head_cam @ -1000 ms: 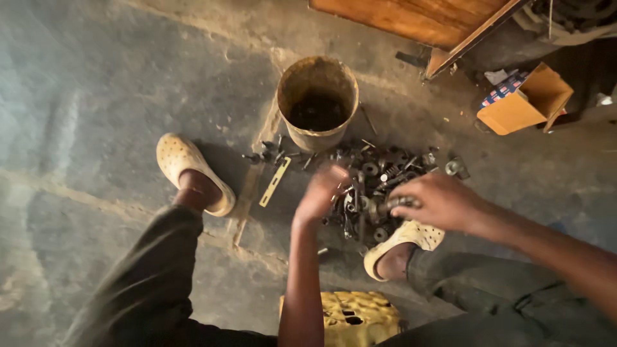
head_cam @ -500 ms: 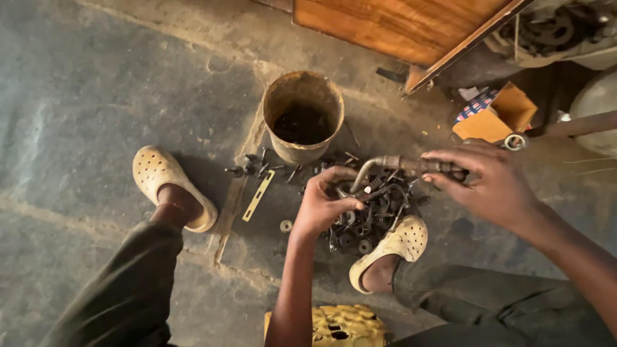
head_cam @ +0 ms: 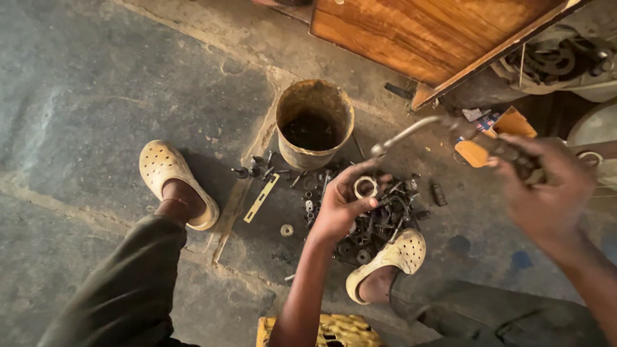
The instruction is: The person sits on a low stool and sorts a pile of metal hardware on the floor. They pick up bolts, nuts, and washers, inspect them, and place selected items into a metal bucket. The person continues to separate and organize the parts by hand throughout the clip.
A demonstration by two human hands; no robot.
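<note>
Your left hand (head_cam: 340,205) pinches a small metal ring (head_cam: 366,187); your right hand (head_cam: 546,193) grips a bent metal rod (head_cam: 411,133) above the rusty bucket (head_cam: 315,122); hold both steady.

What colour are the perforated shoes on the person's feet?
Pale cream-yellow shoes, dotted with small holes; the head view shows them.

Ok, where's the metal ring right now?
In the head view, the metal ring is pinched in the left hand, centre frame, just above the pile of bolts and nuts and below the rusty bucket.
</note>
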